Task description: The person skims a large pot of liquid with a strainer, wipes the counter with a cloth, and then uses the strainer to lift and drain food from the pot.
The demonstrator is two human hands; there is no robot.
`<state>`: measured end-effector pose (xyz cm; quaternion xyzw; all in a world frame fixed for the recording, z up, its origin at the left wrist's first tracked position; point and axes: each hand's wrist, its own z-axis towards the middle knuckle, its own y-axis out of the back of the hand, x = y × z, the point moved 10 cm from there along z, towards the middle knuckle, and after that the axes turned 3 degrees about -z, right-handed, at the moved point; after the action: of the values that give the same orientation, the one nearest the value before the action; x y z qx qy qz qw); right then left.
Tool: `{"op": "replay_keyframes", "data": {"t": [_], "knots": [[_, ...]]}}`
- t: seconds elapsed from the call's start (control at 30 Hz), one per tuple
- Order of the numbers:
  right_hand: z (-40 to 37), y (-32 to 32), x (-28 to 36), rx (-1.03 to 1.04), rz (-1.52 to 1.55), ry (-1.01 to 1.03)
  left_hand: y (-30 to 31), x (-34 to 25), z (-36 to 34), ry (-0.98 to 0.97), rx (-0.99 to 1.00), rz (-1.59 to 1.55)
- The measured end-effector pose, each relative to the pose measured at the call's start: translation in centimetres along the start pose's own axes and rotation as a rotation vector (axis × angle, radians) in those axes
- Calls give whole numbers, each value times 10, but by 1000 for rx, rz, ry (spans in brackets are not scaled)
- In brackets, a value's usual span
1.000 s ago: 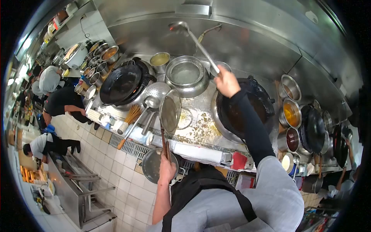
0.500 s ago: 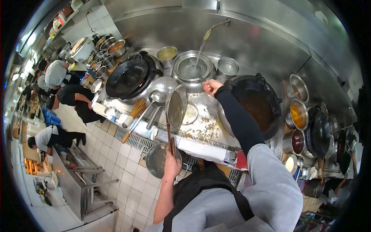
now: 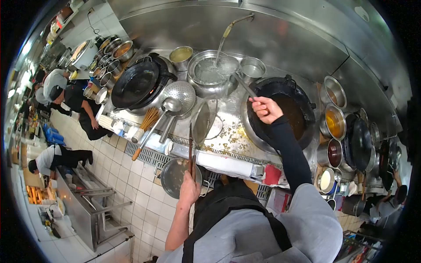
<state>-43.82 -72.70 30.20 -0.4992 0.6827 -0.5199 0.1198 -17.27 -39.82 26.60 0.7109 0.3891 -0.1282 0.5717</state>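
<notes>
My right hand [image 3: 266, 109] is closed around the handle of a metal ladle [image 3: 228, 65]. The ladle's round head is over the right side of a steel pot of water [image 3: 196, 83], beside the stream from the tap [image 3: 227, 30]. Water appears to run down below the head. My left hand [image 3: 189, 189] grips the long brown handle of a round strainer [image 3: 202, 122], whose head is tilted on edge above the steel counter. Under that hand, a two-handled pot [image 3: 169, 179] stands lower down, with cloudy contents.
A wok with brown liquid [image 3: 287, 109] sits to the right, a black wok [image 3: 135, 85] to the left. A perforated skimmer [image 3: 184, 94] and another ladle [image 3: 171, 105] lie between. Bowls of sauces [image 3: 334, 125] line the right side. Several people work at left and far right.
My right hand has moved right and toward me, lifting the ladle head up out of the pot's water. The left hand still holds the strainer, with the view shifted slightly.
</notes>
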Motion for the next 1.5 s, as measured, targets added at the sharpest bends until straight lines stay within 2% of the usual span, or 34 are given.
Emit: {"op": "replay_keyframes", "data": {"t": [0.13,0.23,0.37,0.47,0.53,0.6,0.67,0.77,0.8,0.87,0.93,1.0,1.13,1.23,1.5], "knots": [[-29,10,20,-211,-364,21,-8,-13,-4,-20,33,141],[-50,7,34,-332,-694,117,-15,-23,-6,-12,66,215],[-66,0,33,-371,-935,105,-13,-43,-16,-24,107,257],[-55,-22,34,-374,-1109,200,-16,-46,-19,-26,111,263],[-14,0,53,-436,-1422,275,-20,-45,-21,-17,119,268],[38,11,75,-531,-1818,524,-23,-44,-21,-7,134,273],[103,29,86,-564,-2065,684,-23,-46,-24,-8,130,273],[159,48,82,-499,-1664,310,-19,-51,-27,-18,130,252],[166,48,64,-392,-1285,119,-17,-52,-27,-24,129,242],[160,30,22,-192,-460,-139,-18,-40,-22,8,87,210],[145,23,5,-86,-117,-198,-20,-28,-14,22,40,187],[120,22,-10,-53,109,-171,-18,-20,-6,21,-15,173],[67,25,-11,-15,83,-105,-10,-10,9,52,-60,154],[26,26,0,14,-128,-94,-7,-3,21,23,-95,157],[-103,-35,59,-494,-1424,176,6,-7,33,32,-106,119]]}}
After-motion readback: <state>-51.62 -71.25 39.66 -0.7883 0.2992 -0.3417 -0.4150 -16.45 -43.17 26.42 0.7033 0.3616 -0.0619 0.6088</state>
